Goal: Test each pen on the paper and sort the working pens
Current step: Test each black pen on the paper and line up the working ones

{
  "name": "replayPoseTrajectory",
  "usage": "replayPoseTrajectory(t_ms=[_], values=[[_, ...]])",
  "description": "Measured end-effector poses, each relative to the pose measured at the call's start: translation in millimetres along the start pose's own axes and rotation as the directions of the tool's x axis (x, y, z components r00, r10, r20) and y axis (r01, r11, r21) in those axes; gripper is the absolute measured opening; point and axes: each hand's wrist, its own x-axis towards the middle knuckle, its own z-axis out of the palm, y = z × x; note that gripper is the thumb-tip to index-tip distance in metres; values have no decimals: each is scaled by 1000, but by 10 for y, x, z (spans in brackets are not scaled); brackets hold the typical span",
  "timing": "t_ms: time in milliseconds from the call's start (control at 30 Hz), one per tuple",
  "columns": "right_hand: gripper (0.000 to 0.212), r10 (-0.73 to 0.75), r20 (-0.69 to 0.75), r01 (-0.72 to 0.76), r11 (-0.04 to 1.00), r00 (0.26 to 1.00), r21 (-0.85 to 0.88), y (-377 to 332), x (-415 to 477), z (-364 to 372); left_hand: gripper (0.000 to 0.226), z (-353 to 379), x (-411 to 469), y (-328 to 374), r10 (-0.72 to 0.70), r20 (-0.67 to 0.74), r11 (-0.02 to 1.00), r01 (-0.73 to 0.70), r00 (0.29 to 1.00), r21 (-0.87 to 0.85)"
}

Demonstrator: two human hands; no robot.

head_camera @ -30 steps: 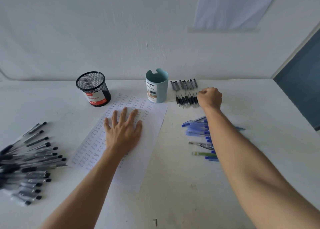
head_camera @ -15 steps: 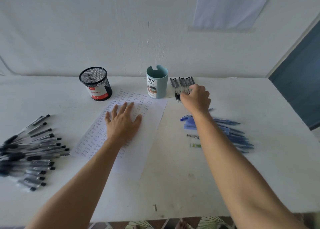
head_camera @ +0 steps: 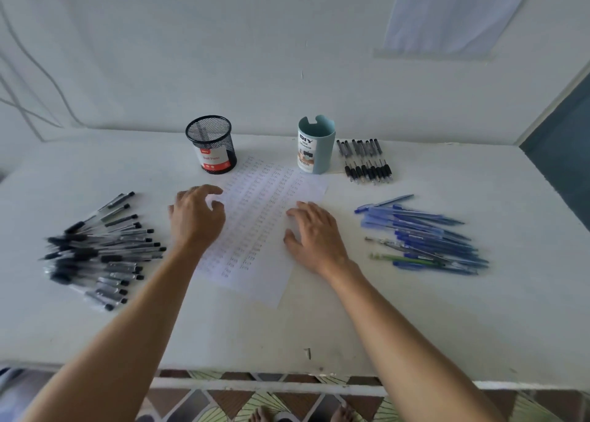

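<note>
A white sheet of paper (head_camera: 258,239) covered in small pen marks lies at the table's middle. My left hand (head_camera: 196,217) hovers over its left edge with fingers loosely curled, holding nothing. My right hand (head_camera: 314,233) rests flat on the paper's right side, fingers spread and empty. A large heap of black pens (head_camera: 99,252) lies to the left. A pile of blue pens (head_camera: 424,239) lies to the right. A neat row of black pens (head_camera: 365,161) sits at the back right.
A black mesh pen cup (head_camera: 211,144) and a teal desk organizer cup (head_camera: 316,143) stand behind the paper. The wall is close behind them. The table's front edge (head_camera: 287,377) runs near my body, with tiled floor below.
My right hand has left the back row of black pens and come down onto the paper, empty. My left hand has lifted off the paper and shifted left, fingers curling.
</note>
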Motion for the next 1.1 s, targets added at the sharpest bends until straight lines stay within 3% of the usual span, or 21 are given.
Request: replayPoseTrajectory(t_ms=[67,133,367,533,733,800,867,933,967,1033,1100], values=[[49,-11,-1,11,1000,1000,-24,-24,-11,-2,39,-149,16,-217,-76,40,955,61,996,292],[50,-19,-17,19,999,1000,-42,-52,-25,3,45,-294,1,-373,-171,61,889,127,983,440],[58,-4,-54,1,999,999,-54,-77,-10,30,49,-587,-118,-623,-304,47,839,244,951,487],[54,3,-49,-6,999,999,-50,-73,-14,55,23,-593,-177,-663,-199,-11,911,189,980,367],[47,-7,-54,6,1000,999,-21,-65,-44,49,25,-533,-158,-654,-16,-118,943,54,993,330],[54,8,-21,-9,999,1000,-43,-58,-53,53,20,-488,-167,-631,119,-252,954,-40,961,298],[65,17,2,-17,997,1000,-74,-60,-59,57,17,-475,-158,-565,317,-383,936,-221,868,273],[72,14,20,-12,995,1000,-98,-61,-63,60,19,-469,-167,-452,454,-409,888,-438,792,139],[73,11,27,-9,994,1000,-107,-58,-64,59,19,-468,-198,-352,454,-372,868,-496,810,-20],[71,4,39,1,991,999,-132,-49,-68,52,19,-467,-284,-138,352,-228,833,-415,908,-366],[71,-4,42,10,988,999,-156,-48,-76,44,23,-439,-359,4,242,-70,713,-227,968,-664]])
